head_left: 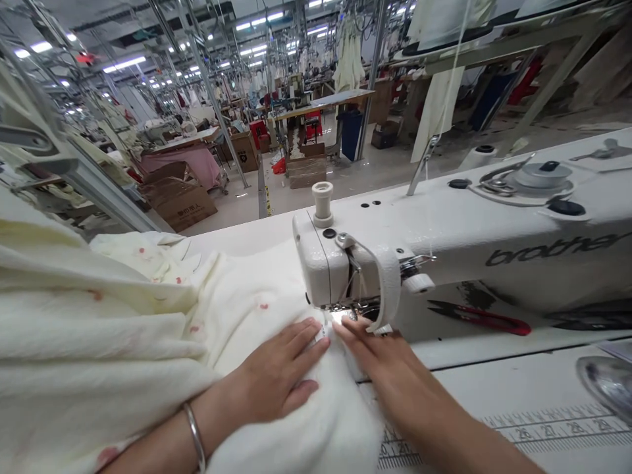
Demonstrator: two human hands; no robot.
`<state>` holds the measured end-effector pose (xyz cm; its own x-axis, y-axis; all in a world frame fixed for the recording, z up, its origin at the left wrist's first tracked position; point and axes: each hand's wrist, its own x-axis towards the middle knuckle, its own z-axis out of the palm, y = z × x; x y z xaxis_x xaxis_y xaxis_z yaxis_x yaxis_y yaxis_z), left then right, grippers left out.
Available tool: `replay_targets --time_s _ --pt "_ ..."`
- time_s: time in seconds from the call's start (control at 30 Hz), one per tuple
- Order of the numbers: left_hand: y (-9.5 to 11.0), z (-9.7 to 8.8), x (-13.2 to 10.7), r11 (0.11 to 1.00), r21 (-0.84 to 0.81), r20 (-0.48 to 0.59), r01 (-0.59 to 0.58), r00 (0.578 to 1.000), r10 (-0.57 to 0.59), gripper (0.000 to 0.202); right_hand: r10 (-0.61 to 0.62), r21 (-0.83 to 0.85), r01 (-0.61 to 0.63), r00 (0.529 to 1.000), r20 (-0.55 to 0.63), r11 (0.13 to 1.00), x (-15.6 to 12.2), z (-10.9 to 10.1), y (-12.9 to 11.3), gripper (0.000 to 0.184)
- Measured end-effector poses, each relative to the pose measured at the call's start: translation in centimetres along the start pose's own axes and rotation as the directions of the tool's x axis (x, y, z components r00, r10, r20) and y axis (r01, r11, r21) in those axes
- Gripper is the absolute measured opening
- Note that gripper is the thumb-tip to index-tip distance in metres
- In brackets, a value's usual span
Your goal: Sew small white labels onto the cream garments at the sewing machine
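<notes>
big heap of cream fabric [99, 329] with red dots fills the left of the table, running rightward under the white sewing machine [494, 243]. cardboard boxes [180, 201] sit on the floor behind, contents not visible. left hand [276, 378] presses flat on the cloth, fingers together, aimed at the presser foot [345, 309]. right hand [380, 359] is flat too, fingertips at the foot. red snips [481, 317] lie lengthwise on the machine bed, tips pointing left.

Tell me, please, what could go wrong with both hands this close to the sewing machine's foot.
The right hand has its fingertips right at the presser foot, so a slip could put a finger under it. The left hand presses flat on bunched cream fabric; a stray fold might get stitched in.
</notes>
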<state>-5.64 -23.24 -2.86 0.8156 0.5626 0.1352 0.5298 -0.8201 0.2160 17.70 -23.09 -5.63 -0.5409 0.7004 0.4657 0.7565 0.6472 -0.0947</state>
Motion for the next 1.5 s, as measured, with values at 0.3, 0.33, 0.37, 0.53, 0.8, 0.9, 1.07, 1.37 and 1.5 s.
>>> replay_targets --time_s 0.3,0.33,0.37,0.53,0.8,0.9,1.07,1.37,1.5 --pt "-0.9 0.2 0.3 0.999 0.011 -0.058 -0.042 0.997 0.043 0.056 0.028 -0.04 -0.032 0.995 -0.092 0.999 -0.7 0.8 -1.0 0.049" --pt "-0.9 0.2 0.4 0.999 0.014 -0.06 -0.043 0.997 0.044 0.055 0.032 -0.034 -0.035 0.995 -0.097 0.999 -0.6 0.8 -1.0 0.051" --pt "-0.9 0.1 0.4 0.999 0.015 -0.061 -0.043 0.997 0.044 0.054 0.033 -0.03 -0.037 0.995 -0.099 0.999 -0.6 0.7 -0.9 0.053" --pt "-1.0 -0.1 0.6 0.999 0.004 -0.063 -0.04 0.997 0.04 0.052 0.03 -0.035 -0.033 0.995 -0.096 0.999 -0.6 0.6 -1.1 0.055" --pt "-1.0 0.0 0.8 0.999 0.012 -0.055 -0.03 0.998 0.03 0.052 0.053 -0.009 -0.054 0.995 -0.089 0.999 -0.8 0.3 -1.2 0.051" --pt "-1.1 -0.1 0.8 1.0 0.012 -0.034 -0.022 0.999 0.022 0.051 0.055 -0.014 -0.057 0.995 -0.089 0.998 -1.0 0.3 -1.1 0.051" --pt "-1.7 -0.2 1.0 1.0 0.004 -0.049 -0.01 0.999 0.01 0.046 0.064 -0.066 -0.067 0.996 -0.055 0.996 -1.3 1.0 -1.1 0.053" --pt "-2.2 -0.1 1.5 0.996 -0.027 -0.059 0.081 0.995 -0.082 0.043 0.075 0.051 -0.07 0.992 -0.097 0.996 -1.4 0.8 -1.3 0.053" --pt "-2.1 -0.1 1.3 0.996 -0.019 -0.055 0.088 0.995 -0.089 0.045 0.072 0.084 -0.062 0.991 -0.116 0.995 -1.9 0.1 -1.5 0.052"
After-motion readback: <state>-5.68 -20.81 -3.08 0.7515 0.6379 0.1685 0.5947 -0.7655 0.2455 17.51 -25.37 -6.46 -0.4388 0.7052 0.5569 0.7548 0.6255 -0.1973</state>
